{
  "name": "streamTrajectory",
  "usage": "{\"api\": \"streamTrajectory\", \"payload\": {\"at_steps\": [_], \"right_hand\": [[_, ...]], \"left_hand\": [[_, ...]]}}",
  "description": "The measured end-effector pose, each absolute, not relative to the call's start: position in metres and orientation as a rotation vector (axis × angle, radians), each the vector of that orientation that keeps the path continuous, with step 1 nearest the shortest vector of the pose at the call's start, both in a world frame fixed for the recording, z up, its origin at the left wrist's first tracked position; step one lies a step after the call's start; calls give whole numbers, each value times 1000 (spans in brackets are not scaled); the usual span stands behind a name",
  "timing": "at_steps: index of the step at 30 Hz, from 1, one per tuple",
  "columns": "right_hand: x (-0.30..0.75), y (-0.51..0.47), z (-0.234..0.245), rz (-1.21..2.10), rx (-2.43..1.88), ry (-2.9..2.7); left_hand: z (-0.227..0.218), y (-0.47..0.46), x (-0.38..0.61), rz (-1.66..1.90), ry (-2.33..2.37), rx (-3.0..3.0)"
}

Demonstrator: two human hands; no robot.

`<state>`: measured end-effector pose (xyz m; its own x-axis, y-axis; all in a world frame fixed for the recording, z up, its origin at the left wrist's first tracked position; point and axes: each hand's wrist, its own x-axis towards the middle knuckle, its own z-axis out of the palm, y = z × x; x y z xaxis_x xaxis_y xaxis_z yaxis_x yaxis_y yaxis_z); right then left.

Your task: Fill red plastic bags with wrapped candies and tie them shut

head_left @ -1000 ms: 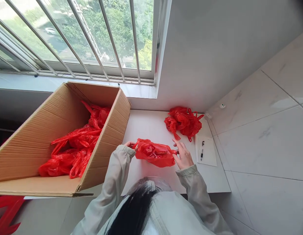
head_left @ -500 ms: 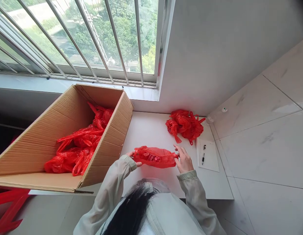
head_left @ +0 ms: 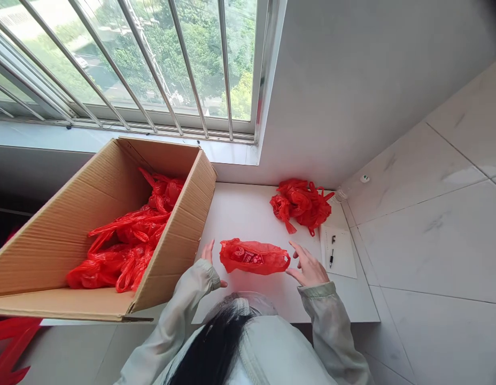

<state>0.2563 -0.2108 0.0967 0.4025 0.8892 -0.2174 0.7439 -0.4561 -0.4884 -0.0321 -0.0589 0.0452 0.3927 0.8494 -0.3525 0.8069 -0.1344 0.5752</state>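
A red plastic bag point(head_left: 274, 260) lies on the white table point(head_left: 235, 214) in front of me, its mouth spread apart. Inside it, red packets with white print point(head_left: 248, 256) show through the opening. My left hand point(head_left: 209, 259) is just left of the bag, fingers apart and holding nothing. On the other side, my right hand point(head_left: 310, 266) is open beside the bag's right handle loop, with a small gap between them. Neither hand appears to touch the bag.
To the left stands a large open cardboard box point(head_left: 179, 230) with red plastic bags point(head_left: 131, 235) inside. More red bags point(head_left: 302, 206) lie piled at the table's back right, near a notebook point(head_left: 344, 251) with a pen point(head_left: 331, 258) on it. A barred window point(head_left: 171, 64) is behind the box.
Both hands have let go of the red plastic bag and moved outward, the left hand to the left and the right hand to the right. The bag stays in nearly the same place.
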Motion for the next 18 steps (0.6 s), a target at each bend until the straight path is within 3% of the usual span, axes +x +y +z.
{"api": "streamTrajectory", "payload": {"at_steps": [10, 18], "right_hand": [[239, -187, 91, 696, -2249, -1430], [232, -187, 95, 664, -2070, -1226]], "left_hand": [[38, -31, -18, 86, 943, 2113], [45, -29, -20, 159, 900, 1984]]}}
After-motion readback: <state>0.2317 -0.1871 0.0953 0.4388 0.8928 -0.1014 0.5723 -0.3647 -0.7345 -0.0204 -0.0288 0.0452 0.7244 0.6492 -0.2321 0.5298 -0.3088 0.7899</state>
